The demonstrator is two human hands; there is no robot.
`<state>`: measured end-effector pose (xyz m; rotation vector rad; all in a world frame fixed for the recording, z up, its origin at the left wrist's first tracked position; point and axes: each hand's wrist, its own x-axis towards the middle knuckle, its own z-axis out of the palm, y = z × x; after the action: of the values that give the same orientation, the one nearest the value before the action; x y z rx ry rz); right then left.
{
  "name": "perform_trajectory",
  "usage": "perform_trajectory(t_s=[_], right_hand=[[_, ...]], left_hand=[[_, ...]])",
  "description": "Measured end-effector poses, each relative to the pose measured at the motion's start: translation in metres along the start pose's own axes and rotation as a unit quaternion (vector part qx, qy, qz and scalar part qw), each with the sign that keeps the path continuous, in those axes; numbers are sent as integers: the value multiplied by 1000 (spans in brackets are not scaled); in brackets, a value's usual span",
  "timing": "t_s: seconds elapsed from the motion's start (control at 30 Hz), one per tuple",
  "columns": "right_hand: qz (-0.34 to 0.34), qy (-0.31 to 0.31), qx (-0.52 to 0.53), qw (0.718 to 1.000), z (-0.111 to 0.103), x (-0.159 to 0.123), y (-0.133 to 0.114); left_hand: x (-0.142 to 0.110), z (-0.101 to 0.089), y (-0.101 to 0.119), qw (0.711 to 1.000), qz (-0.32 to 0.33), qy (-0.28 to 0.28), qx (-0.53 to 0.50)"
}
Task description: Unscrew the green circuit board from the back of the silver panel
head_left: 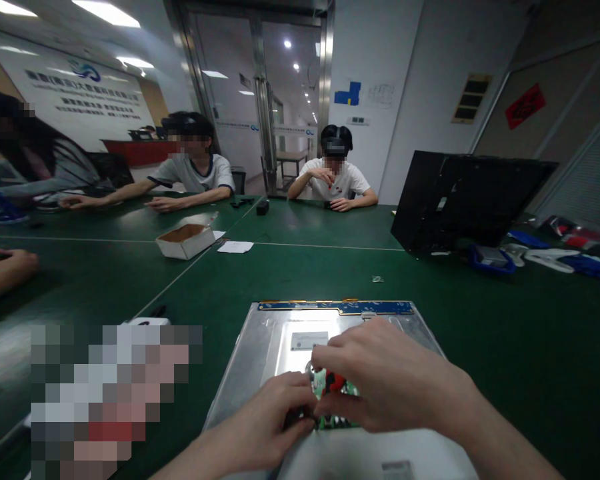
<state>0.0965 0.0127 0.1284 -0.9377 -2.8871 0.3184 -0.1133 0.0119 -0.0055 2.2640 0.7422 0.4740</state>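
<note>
The metal back of a flat display panel [275, 327] lies in front of me, with a blue circuit strip [330, 307] along its far edge. A green circuit board [340, 422] shows between my hands on the panel's near part. My right hand [380, 377] is closed around a red-and-black tool [335, 381], whose tip is hidden. My left hand [275, 413] is pinched at the left side of the board; what its fingers hold is hidden. A white plastic piece [380, 457] sits at the near edge, below my right wrist.
A black monitor housing [460, 200] stands at the right, near a blue tray [490, 259] and gloves [550, 260]. Left of centre is an open white box [186, 241] on the green table [300, 273]. Several people sit around it. A blurred-out item [115, 393] lies at left.
</note>
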Motion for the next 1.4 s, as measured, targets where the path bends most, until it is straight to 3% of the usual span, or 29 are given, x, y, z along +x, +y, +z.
perform_trajectory(t_s=[0.23, 0.43, 0.67, 0.8, 1.4], right_hand=[[-27, -17, 3, 999, -1, -5, -8], [12, -10, -2, 1000, 0, -1, -10], [-33, -5, 2, 999, 1, -4, -11], [-9, -3, -11, 1000, 2, -1, -12], [-5, -5, -11, 1000, 2, -2, -7]], left_hand=[[-1, 2, -1, 1000, 0, 15, 7], [0, -1, 4, 1000, 8, 9, 4], [-4, 4, -3, 1000, 0, 14, 0], [-3, 3, -2, 1000, 0, 25, -3], [1, -3, 4, 1000, 1, -7, -7]])
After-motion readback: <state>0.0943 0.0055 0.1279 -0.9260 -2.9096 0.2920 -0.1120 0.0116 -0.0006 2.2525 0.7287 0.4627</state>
